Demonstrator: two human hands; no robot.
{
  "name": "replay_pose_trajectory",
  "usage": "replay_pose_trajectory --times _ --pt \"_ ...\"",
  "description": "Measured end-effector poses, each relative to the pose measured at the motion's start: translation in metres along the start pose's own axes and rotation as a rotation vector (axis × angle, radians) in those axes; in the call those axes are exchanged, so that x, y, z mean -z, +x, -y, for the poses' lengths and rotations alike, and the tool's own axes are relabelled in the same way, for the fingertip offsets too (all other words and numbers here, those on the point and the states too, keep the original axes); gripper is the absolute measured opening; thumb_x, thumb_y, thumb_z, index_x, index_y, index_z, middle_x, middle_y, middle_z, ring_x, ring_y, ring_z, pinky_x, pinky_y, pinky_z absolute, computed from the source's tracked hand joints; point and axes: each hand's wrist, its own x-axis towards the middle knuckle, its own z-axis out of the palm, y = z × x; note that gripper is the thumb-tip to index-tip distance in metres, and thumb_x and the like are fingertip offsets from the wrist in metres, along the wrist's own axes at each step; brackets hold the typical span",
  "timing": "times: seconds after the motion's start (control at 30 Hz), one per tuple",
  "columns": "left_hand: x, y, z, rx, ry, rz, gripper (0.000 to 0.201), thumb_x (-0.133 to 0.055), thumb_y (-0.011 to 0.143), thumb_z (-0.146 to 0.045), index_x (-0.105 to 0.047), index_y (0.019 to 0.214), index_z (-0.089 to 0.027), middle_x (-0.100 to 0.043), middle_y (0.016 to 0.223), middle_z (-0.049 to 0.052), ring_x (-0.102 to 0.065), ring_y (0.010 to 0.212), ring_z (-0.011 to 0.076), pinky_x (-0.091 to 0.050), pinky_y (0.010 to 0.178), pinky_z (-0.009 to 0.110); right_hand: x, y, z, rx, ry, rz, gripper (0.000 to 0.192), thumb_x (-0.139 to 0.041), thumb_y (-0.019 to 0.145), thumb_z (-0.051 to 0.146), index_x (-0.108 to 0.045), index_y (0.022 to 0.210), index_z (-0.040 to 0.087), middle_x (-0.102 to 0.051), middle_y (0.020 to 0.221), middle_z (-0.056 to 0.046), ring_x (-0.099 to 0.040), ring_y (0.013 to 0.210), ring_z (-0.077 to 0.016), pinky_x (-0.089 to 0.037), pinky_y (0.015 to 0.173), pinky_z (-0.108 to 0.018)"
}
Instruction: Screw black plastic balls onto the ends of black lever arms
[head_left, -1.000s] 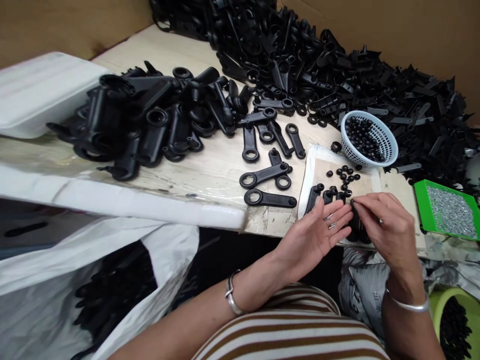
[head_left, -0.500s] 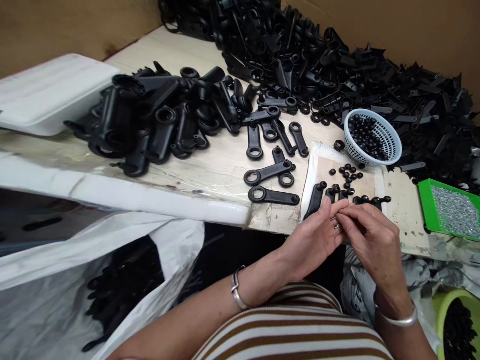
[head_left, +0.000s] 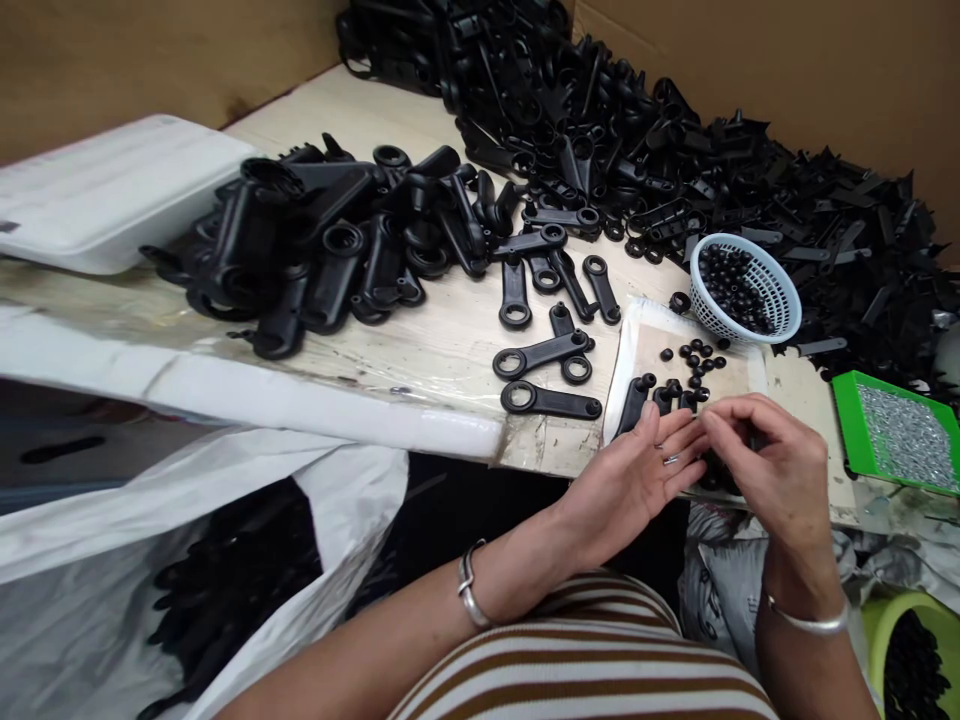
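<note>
Screws (head_left: 670, 459) — small and silvery — lie across my left hand (head_left: 637, 478), its palm up and fingers spread over the near bench (head_left: 450, 330) edge. My right hand (head_left: 765, 455), just to the right, has fingertips pinched together — on what, I cannot tell.

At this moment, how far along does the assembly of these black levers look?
Done: a heap of black levers lies at the table's left. In hand: the left hand lies palm up with small metal pins on it, and the right hand pinches something at its fingertips. Left: a far bigger lever pile behind the basket of black caps.
</note>
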Motion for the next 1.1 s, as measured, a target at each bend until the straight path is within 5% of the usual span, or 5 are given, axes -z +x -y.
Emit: replay_pose_trajectory --times 0.13,0.3,0.63,0.87,1.1 --pt "-0.001 -0.001 -0.003 0.030 0.004 -0.040 0.061 -0.026 0.104 -0.045 -0.032 0.149 -0.005 -0.038 0.153 0.018 -0.040 0.141 0.0230 -0.031 0.116 0.037 -0.008 0.017 -0.009 0.092 -0.142 -0.072 0.013 -0.059 0.089 0.022 -0.066 0.079 0.019 -0.067 0.076 -0.001 -0.056 0.060 -0.0106 -0.047 0.061 -0.026" --pt "0.000 -0.002 -0.006 0.020 0.010 -0.032 0.064 -0.025 0.104 -0.045 -0.024 0.151 -0.002 -0.034 0.155 0.019 -0.037 0.143 0.0238 -0.031 0.117 0.038 -0.016 0.022 -0.013 0.165 -0.244 -0.055 0.014 -0.057 0.090 0.022 -0.066 0.080 0.018 -0.067 0.076 -0.003 -0.060 0.067 -0.0139 -0.048 0.066 -0.028" --pt "0.001 -0.002 -0.008 0.004 0.027 0.025 0.063 -0.024 0.104 -0.047 -0.032 0.149 -0.005 -0.034 0.155 0.017 -0.033 0.144 0.0242 -0.029 0.117 0.037 -0.015 0.021 -0.015 0.315 -0.339 0.016 0.012 -0.055 0.093 0.020 -0.067 0.092 0.019 -0.069 0.085 -0.006 -0.061 0.083 -0.0190 -0.050 0.076 -0.033" --pt "-0.005 -0.002 -0.007 -0.001 -0.013 -0.085 0.058 -0.026 0.104 -0.044 -0.042 0.143 -0.005 -0.044 0.149 0.018 -0.038 0.142 0.0246 -0.032 0.116 0.036 0.009 -0.003 0.000 0.288 0.045 0.130 0.021 -0.062 0.087 0.008 -0.066 0.103 0.021 -0.068 0.090 -0.004 -0.061 0.083 -0.0142 -0.052 0.075 -0.030" --pt "-0.009 -0.005 -0.005 0.006 -0.010 -0.125 0.062 -0.026 0.104 -0.047 -0.034 0.148 -0.005 -0.041 0.151 0.017 -0.039 0.141 0.0215 -0.033 0.115 0.033 -0.002 -0.023 0.014 0.319 -0.088 0.167 0.012 -0.062 0.087 0.013 -0.065 0.097 0.020 -0.069 0.087 -0.005 -0.060 0.079 -0.0164 -0.052 0.073 -0.033"
